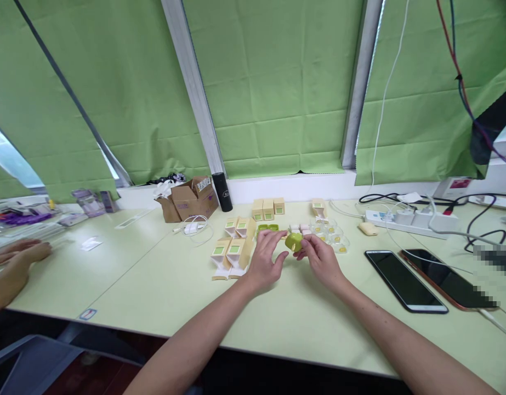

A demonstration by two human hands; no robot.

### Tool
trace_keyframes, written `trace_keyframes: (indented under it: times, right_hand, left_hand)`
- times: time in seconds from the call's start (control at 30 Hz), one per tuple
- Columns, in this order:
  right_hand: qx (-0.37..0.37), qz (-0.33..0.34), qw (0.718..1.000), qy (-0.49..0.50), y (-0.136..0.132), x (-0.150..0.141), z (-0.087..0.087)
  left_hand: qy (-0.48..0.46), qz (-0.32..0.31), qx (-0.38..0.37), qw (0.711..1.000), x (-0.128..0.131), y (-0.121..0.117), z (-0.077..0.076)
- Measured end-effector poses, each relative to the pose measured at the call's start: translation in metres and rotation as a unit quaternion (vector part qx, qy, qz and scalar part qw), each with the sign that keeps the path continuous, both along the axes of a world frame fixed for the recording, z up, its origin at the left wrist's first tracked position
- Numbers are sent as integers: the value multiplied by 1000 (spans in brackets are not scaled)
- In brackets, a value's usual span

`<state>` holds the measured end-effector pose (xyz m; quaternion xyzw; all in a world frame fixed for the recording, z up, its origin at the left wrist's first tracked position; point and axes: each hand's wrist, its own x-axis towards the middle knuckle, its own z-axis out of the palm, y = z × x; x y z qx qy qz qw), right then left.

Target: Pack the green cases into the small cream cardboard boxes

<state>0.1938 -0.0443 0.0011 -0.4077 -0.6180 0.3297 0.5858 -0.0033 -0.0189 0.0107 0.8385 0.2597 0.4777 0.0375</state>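
Note:
My right hand (322,262) pinches a small rounded green case (294,242) between thumb and fingers, above the table. Close by on its left, my left hand (266,257) has its thumb spread from its fingers and grips nothing that I can see. Several small tan boxes with green labels (235,248) stand with flaps undone beside my left hand. Behind the hands lies an open green tray-like piece (271,227), partly covered by my fingers. Clear cups with yellow bits inside (334,239) and small pinkish-white pieces (304,227) sit behind my right hand.
More tan boxes (268,209) stand at the back. A cardboard carton (191,200), black cylinder (222,192) and white charger (192,227) are to the left. Two phones (404,281) and a power strip (409,220) with cables lie right. Another person's hands (24,255) rest far left.

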Motion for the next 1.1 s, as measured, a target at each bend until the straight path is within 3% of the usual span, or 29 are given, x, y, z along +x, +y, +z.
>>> trace_keyframes:
  times: [0.17, 0.47, 0.63, 0.77, 0.87, 0.97, 1.1]
  right_hand:
    - [-45, 8, 999, 11, -3, -2, 5]
    - [-60, 16, 998, -3, -5, -3, 5]
    - [-50, -2, 999, -16, -5, -2, 6]
    - [-15, -67, 995, -75, -1, 5, 3]
    - [36, -133, 974, -177, 4, 11, -5]
    - [106, -200, 934, -278, 8, 16, -12]
    - [180, -220, 877, -388, 14, 19, -16]
  left_hand:
    - [25, 0, -6, 1000, 3, -2, 0]
    - [56, -9, -6, 998, 5, -5, 2]
    - [11, -2, -61, 998, 5, -2, -1]
    - [-73, 5, -149, 986, 6, 2, -1]
    - [-164, -14, -225, 960, 7, 11, -3]
    - [-252, -66, -300, 918, 6, 22, -7]
    - [-306, -106, -350, 879, 3, 34, -12]
